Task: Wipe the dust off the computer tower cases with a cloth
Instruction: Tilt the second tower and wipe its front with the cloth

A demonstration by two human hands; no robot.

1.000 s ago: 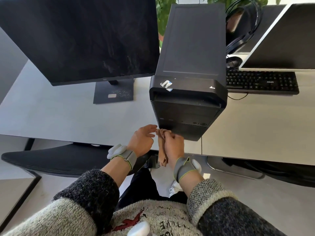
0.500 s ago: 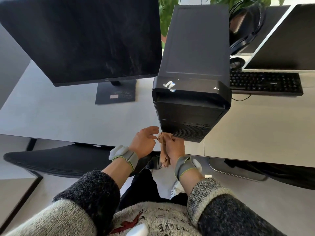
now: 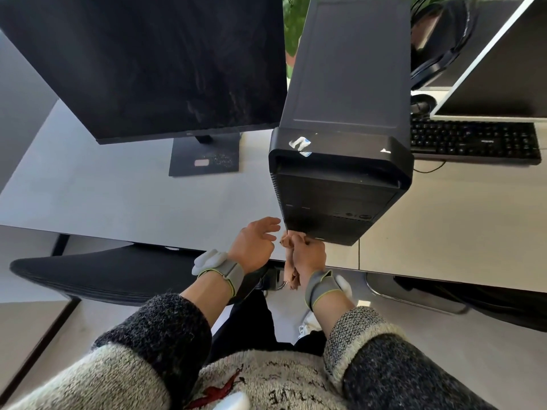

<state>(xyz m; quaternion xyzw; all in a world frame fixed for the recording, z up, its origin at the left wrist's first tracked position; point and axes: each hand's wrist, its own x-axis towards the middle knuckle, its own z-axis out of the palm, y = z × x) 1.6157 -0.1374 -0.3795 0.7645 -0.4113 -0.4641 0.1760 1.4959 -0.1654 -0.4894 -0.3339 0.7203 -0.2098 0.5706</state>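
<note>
A black computer tower case (image 3: 343, 119) stands upright on the white desk (image 3: 118, 199), its front panel facing me. My right hand (image 3: 309, 255) is closed around a tan cloth (image 3: 291, 275), pressing the bunched top of it against the lower left corner of the tower's front; the rest of the cloth hangs below the desk edge. My left hand (image 3: 254, 247) hovers just left of the cloth with fingers spread, holding nothing.
A large dark monitor (image 3: 142, 66) on a stand fills the left of the desk. To the right lie a black keyboard (image 3: 473, 140), a second monitor (image 3: 497, 72) and headphones (image 3: 435, 54). A black chair (image 3: 97, 273) sits below the desk's edge.
My right hand has pushed the cloth up a little against the tower's lower front corner. My left hand's fingers have drawn slightly away from the cloth.
</note>
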